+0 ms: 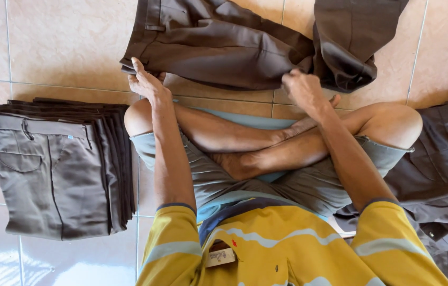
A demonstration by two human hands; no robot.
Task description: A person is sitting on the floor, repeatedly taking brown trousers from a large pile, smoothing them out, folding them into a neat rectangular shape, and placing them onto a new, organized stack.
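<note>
A floor of pale, glossy tiles (65, 47) is seen from above, with a person seated cross-legged on it in a yellow striped shirt (282, 249) and grey shorts. Just beyond the knees a pair of dark brown trousers (224, 47) is spread flat on the tiles. Its long axis runs across the view, left to right: the waistband end points to the person's left, and the legs trail off to the right, where they are bunched and doubled over. The left hand (147, 82) is laid on the near waistband corner, fingers fairly straight and pressed to the cloth, with the thumb side seemingly pinching the edge. The right hand (300, 85) is closed into a fist on the near edge of the trouser leg, gripping a gather of fabric. Judging by this, the garment is being straightened and a fold begun; a clean fold would call for both edges to be lifted together and kept level. A neat stack of folded trousers (54, 164) rests to the left, and a loose heap of dark garments (441, 175) lies to the right.
</note>
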